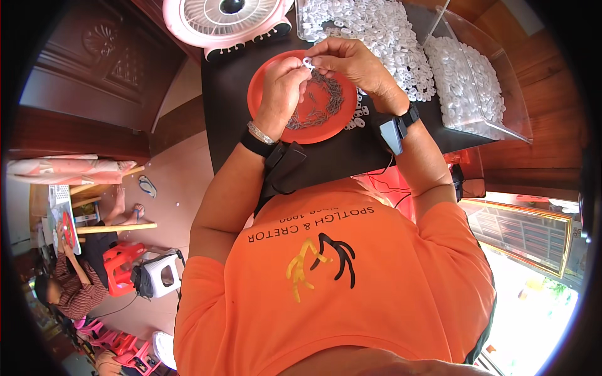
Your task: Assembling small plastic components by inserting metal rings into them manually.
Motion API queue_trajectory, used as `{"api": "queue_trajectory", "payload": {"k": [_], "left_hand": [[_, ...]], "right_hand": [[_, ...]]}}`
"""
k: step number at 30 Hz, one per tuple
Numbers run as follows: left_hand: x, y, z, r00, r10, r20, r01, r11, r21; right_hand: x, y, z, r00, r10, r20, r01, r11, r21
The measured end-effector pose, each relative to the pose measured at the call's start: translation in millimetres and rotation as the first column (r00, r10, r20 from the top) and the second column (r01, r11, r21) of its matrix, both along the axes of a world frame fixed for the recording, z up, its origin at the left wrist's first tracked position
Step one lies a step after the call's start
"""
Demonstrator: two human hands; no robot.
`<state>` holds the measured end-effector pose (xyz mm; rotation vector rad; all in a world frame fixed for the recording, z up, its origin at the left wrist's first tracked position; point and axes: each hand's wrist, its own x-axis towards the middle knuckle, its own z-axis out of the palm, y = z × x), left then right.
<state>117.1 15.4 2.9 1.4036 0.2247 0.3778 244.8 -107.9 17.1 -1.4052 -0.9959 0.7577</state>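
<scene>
both hands pinch one small white plastic ring above the red plate: left hand and right hand closed narrow; best kept low over the plate so a dropped piece lands there

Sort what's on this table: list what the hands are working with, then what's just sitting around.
In use:
left hand and right hand, pinching a small white plastic piece
orange plate of thin dark metal bits
white pieces pile

Lying about:
pink fan
clear bin
</scene>
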Motion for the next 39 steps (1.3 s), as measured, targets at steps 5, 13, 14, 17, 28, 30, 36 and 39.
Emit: {"api": "queue_trajectory", "payload": {"k": [5, 13, 14, 17, 28, 30, 36, 39], "left_hand": [[-3, -1, -1, 0.999, -0.016, -0.034, 0.018, 0.999, 0.039], [-5, -1, -2, 1.0, 0.005, -0.026, -0.007, 0.995, -0.099], [-4, -1, -2, 1.0, 0.003, -0.023, -0.006, 0.992, -0.128], [-2, 2, -6, 0.997, -0.006, -0.078, -0.006, 0.989, -0.147], [-3, -4, -5, 0.996, 0.048, -0.073, -0.059, 0.986, -0.158], [-3, -5, -5, 0.995, 0.063, -0.078, -0.075, 0.984, -0.159], [0, 1, -10, 0.996, 0.057, -0.071, -0.069, 0.98, -0.185], [0, 2, -12, 0.996, 0.043, -0.076, -0.058, 0.978, -0.198]], "right_hand": [[-6, -1, 2, 0.988, -0.04, 0.146, 0.041, 0.999, -0.007], [-29, 2, 3, 0.94, -0.142, 0.309, 0.138, 0.99, 0.034], [-31, 2, 3, 0.91, -0.182, 0.373, 0.18, 0.983, 0.04], [-31, 3, -1, 0.849, -0.228, 0.477, 0.219, 0.973, 0.075], [-39, 6, 2, 0.642, -0.294, 0.708, 0.244, 0.954, 0.174], [-41, 6, 0, 0.56, -0.332, 0.759, 0.263, 0.94, 0.218], [-44, 7, -1, 0.531, -0.307, 0.79, 0.254, 0.947, 0.197], [-44, 7, -3, 0.54, -0.313, 0.781, 0.255, 0.945, 0.203]]}}
